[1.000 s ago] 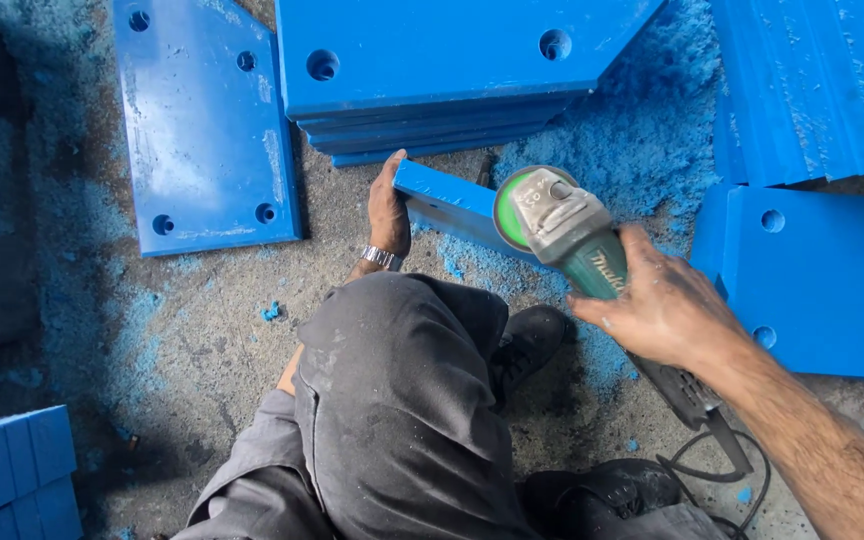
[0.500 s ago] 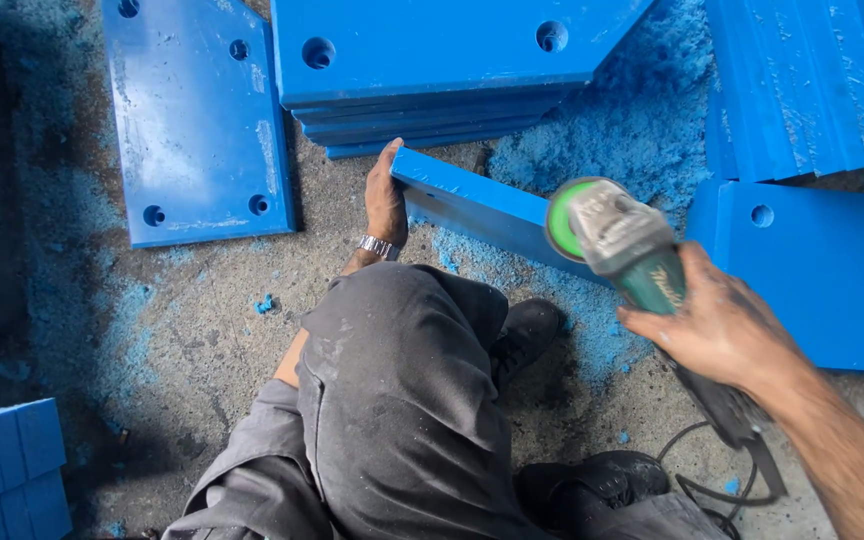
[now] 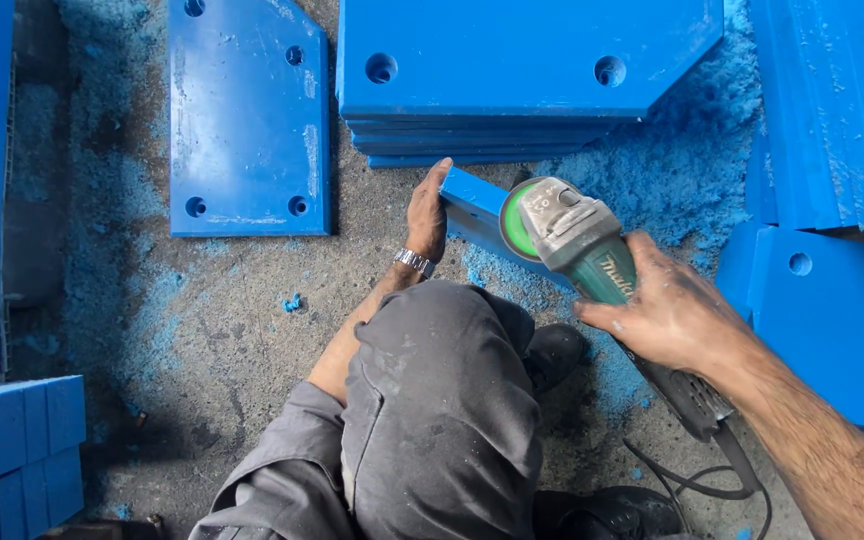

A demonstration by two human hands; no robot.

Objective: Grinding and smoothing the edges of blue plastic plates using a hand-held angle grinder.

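Observation:
My left hand (image 3: 427, 215) grips the near end of a blue plastic plate (image 3: 472, 205) that stands on its edge on the concrete floor, just past my bent grey-trousered knee (image 3: 442, 400). A metal watch sits on that wrist. My right hand (image 3: 677, 315) is wrapped around the body of a green angle grinder (image 3: 577, 245). The grinder's green disc (image 3: 514, 222) rests against the top edge of the upright plate, close to my left hand. The rest of the plate is hidden behind the grinder.
A stack of blue plates with holes (image 3: 512, 70) lies just beyond the hands. A single blue plate (image 3: 247, 120) lies flat at upper left. More blue plates (image 3: 832, 320) sit at right, blue blocks (image 3: 12, 440) at lower left. Blue shavings (image 3: 672, 165) cover the floor. The grinder's cord (image 3: 712, 485) trails at lower right.
The grinder has slid back left along the plate's edge, toward my left hand, after running out to the right half a second ago. My left hand keeps its hold.

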